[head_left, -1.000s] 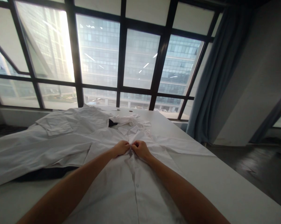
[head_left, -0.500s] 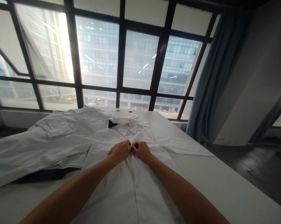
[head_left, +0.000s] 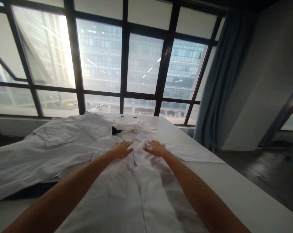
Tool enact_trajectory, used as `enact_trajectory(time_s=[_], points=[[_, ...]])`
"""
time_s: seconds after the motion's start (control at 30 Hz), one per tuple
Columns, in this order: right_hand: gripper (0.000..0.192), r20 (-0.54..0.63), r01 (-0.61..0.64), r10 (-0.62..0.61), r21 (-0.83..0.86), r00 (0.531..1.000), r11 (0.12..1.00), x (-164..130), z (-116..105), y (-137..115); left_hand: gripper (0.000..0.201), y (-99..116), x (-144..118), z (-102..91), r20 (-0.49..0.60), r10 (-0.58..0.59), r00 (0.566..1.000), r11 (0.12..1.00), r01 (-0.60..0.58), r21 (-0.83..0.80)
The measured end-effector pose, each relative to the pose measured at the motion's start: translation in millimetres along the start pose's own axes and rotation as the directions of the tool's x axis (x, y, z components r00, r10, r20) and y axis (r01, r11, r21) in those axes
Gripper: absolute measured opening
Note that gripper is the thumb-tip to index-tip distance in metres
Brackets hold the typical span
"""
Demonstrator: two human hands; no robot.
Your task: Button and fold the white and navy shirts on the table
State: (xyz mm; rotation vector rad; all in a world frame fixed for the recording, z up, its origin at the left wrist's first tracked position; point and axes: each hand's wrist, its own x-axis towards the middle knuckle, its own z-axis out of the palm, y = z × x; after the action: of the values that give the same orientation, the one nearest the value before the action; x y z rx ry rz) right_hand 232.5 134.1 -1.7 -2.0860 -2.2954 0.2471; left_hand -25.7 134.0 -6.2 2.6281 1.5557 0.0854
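Observation:
A white button-up shirt (head_left: 156, 191) lies front up in front of me, its collar toward the window and its front placket running down the middle. My left hand (head_left: 122, 149) is open over the upper chest, left of the placket, fingers spread. On the other side of the placket, my right hand (head_left: 156, 149) is open too, with its fingers apart near the collar. Both hands appear to rest on the fabric, though contact is hard to make out. Between them the placket edges show a narrow dark gap lower down.
More white garments (head_left: 56, 139) are heaped on the left, with dark cloth (head_left: 32, 191) under their edge. Crumpled white cloth (head_left: 134, 126) with a dark patch lies beyond the collar. The white table (head_left: 234, 187) ends along a slanting right edge. A blue curtain (head_left: 214, 97) hangs beside the windows.
My hands were pinched together at the placket. They have let go, opened and moved apart to either side, slightly toward the collar. The shirt's right front now looks more wrinkled and shaded.

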Motion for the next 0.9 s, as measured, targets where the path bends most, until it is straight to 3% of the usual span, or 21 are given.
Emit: enact_trajectory(time_s=[0.1,0.23,0.43,0.57,0.63,0.8,0.9], points=[[0.088,0.051,-0.121,0.120,0.010,0.991,0.993,21,3,17,0.065,-28,14,4.2,0.050,-0.117,0.992,0.993,0.116,0.033],[0.088,0.027,-0.101,0.100,0.020,0.995,0.995,48,14,28,0.067,-59,31,21.7,-0.019,-0.110,0.994,0.994,0.110,0.003],[0.077,-0.113,-0.084,0.075,-0.073,0.991,0.994,60,10,16,0.062,-68,49,20.6,-0.062,-0.112,0.992,0.994,0.113,0.012],[0.045,-0.332,0.025,-0.098,-0.218,0.938,0.976,27,0,-11,0.049,-38,31,3.2,-0.212,-0.056,0.976,0.992,0.078,0.097],[0.033,-0.385,0.098,-0.160,-0.176,0.909,0.979,1,-4,-28,0.038,-13,13,-4.8,-0.287,-0.006,0.958,0.997,0.028,0.074],[0.022,-0.302,0.193,-0.157,0.091,0.940,0.977,-65,0,-58,0.024,50,-43,-5.9,-0.245,0.095,0.965,0.984,-0.127,-0.122],[0.019,-0.210,0.205,-0.174,0.137,0.962,0.969,-90,6,-64,0.026,69,-67,5.3,-0.197,0.135,0.971,0.979,-0.162,-0.127]])
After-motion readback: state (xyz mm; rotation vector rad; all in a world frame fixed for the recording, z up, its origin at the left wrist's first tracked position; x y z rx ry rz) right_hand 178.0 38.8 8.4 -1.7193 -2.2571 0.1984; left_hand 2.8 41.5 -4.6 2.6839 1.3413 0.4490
